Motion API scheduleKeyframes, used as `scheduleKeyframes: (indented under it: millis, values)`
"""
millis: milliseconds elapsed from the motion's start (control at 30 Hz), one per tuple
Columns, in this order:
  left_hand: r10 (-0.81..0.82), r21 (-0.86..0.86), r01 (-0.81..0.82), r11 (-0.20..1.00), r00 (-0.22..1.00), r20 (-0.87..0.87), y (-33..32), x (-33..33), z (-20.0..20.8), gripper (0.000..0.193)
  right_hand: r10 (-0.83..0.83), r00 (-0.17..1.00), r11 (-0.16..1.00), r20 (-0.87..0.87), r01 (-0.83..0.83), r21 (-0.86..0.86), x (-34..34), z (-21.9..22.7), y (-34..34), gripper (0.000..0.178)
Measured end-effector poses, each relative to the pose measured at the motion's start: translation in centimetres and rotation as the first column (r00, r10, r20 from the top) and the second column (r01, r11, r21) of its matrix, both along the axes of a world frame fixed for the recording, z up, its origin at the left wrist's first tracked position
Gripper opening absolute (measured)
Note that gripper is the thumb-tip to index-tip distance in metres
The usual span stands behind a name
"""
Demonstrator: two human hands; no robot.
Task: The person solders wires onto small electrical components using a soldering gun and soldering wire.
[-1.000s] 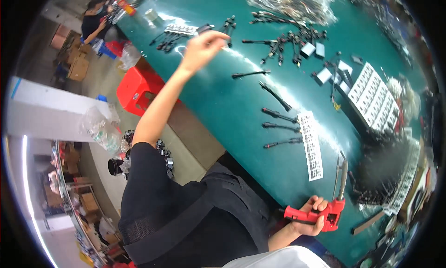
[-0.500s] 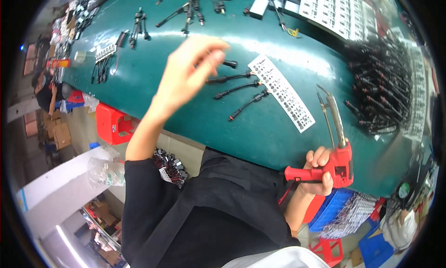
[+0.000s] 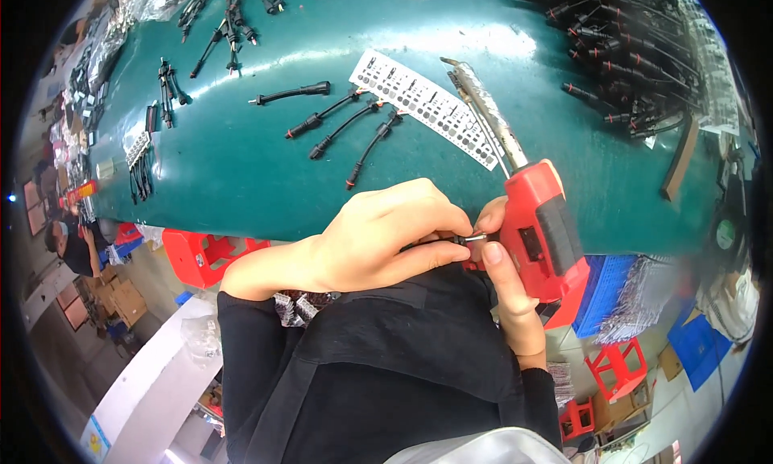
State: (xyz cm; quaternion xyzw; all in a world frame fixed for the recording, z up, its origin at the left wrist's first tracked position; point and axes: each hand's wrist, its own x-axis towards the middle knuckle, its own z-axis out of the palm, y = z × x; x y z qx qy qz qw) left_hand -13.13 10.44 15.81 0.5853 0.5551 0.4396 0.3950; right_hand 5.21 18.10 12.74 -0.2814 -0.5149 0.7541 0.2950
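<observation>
Close to my body, at the near edge of the table, my left hand (image 3: 378, 230) is closed around a slim black cable piece (image 3: 475, 239) whose metal end shows; most of it is hidden by the fingers. My right hand (image 3: 513, 291) grips a red soldering gun (image 3: 535, 222), its long metal tip pointing up and away over the table. The right thumb and a fingertip also reach the cable's metal end. Beyond my hands, several short black cables (image 3: 342, 131) lie against a white printed label strip (image 3: 427, 102). A separate black cable (image 3: 291, 93) rests to their left.
The green table (image 3: 233, 166) carries cable bundles (image 3: 229, 29) at the far left and a dense pile of black cables (image 3: 632, 53) at the far right. A brown bar (image 3: 681, 158) lies at right. Red stools (image 3: 201, 255) and a blue crate (image 3: 604, 291) stand below table level.
My left hand has come back from the cables toward my body and now holds a cable piece. My right hand has brought the soldering gun inward, beside the left hand. The view has shifted.
</observation>
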Motion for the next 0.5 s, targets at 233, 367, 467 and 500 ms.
scheduleKeyframes:
  millis: [233, 367, 467, 500]
  values:
    - [-0.043, -0.080, 0.047, 0.996, 0.998, 0.054, -0.1, 0.4, 0.1, 0.027, 0.018, 1.000, 0.999, 0.015, -0.017, -0.050, 0.2, 0.2, -0.3, 0.075]
    - [-0.023, 0.018, 0.023, 1.000, 1.000, -0.002, -0.4, 0.6, -0.4, 0.027, 0.087, 0.996, 0.996, 0.010, -0.087, 0.017, 0.5, 0.1, -0.1, 0.075]
    - [0.110, 0.219, -0.075, 0.973, 0.983, -0.149, -1.2, 1.6, -1.8, 0.027, 0.055, 0.995, 0.995, 0.088, -0.047, -0.091, 0.3, 0.7, -0.3, 0.069]
    - [0.079, 0.284, -0.001, 0.959, 0.961, -0.264, -1.2, 1.6, -2.2, 0.031, 0.068, 0.993, 0.996, 0.093, -0.062, -0.069, 0.2, 0.6, -0.3, 0.066]
